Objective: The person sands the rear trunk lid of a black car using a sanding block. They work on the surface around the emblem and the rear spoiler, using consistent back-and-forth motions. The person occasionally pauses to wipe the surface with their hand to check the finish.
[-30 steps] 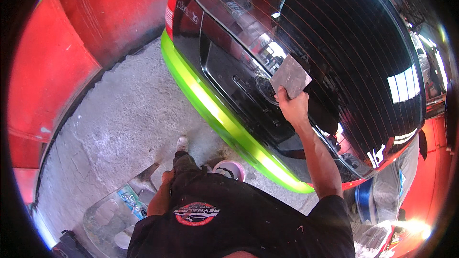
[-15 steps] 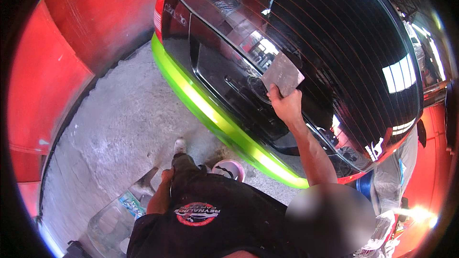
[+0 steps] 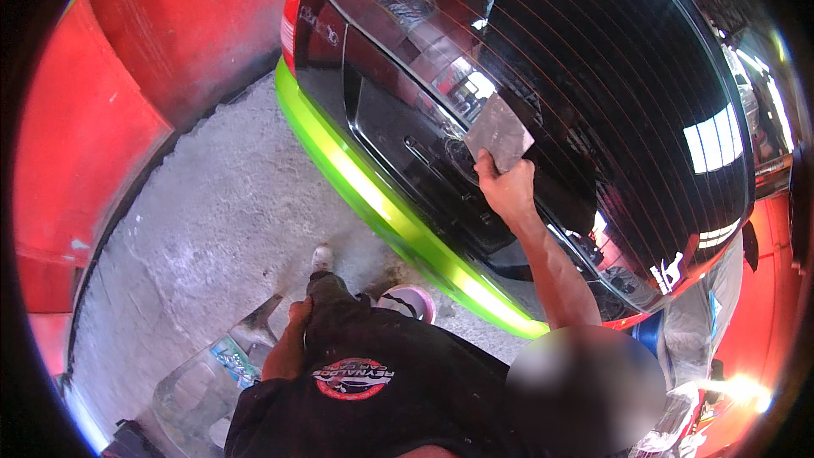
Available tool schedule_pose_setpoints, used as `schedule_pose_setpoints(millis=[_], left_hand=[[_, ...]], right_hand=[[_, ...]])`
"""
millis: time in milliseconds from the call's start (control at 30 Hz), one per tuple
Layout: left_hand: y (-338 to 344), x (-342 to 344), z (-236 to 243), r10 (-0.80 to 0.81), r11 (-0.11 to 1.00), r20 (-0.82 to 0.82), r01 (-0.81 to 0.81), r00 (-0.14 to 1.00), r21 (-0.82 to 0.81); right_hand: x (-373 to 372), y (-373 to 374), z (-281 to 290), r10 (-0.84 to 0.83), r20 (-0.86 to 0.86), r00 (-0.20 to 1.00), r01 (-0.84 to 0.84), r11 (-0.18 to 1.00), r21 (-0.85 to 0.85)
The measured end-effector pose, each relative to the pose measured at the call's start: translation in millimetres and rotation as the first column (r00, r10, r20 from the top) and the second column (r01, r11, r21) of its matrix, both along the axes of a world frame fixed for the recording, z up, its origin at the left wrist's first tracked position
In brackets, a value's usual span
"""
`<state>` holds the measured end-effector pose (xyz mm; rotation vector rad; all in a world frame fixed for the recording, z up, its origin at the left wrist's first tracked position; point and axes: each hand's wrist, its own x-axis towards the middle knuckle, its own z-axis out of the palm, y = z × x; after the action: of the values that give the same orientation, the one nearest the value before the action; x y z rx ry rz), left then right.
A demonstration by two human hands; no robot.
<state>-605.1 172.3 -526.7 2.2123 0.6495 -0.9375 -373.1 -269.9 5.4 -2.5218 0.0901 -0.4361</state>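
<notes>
Pointing forward cornerwise, squarish sheet (image 3: pixel 502 129)

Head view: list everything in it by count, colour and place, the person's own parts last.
Car: one, black, centre to upper right
Rear window: one, dark, on the car
Sticker: one, white, window's lower right
Bumper: one, bright green, along the car's lower edge
Tail light: one clear, red, car's upper-left end
Square sheet: one, grey, in the right hand
Bucket: one, pinkish white, below the bumper
Packet: one, teal, lower left
Red panels: at least two, red, left side
Floor: one, grey, left of the car
Right-edge clutter: uncountable, mixed colours
Shoe: one, whitish, lower centre-left
Shirt: one, black, bottom centre
Hands: two, bare; right on the sheet, left by the thigh
</notes>
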Motion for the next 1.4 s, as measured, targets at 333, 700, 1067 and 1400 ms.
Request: schedule_pose_setpoints(millis=[333,700,1067,1400], left_hand=[[-12,4,56,0.173,0.985,-0.114,-0.171,0.978,0.023],[-15,8,49,0.223,0.973,-0.095,-0.227,0.970,-0.033],[-16,-4,60,0.192,0.981,-0.055,-0.193,0.980,-0.013],[-19,-1,58,0.205,0.979,-0.042,-0.205,0.978,-0.013]], right_hand=[[-6,-1,1,0.029,0.049,0.998,-0.031,0.999,0.030],[6,3,-1,0.010,-0.016,1.000,-0.010,1.000,0.008],[2,8,-2,0.013,0.054,0.998,-0.026,0.972,0.235],[4,7,0,0.009,-0.006,1.000,-0.008,0.990,0.143]])
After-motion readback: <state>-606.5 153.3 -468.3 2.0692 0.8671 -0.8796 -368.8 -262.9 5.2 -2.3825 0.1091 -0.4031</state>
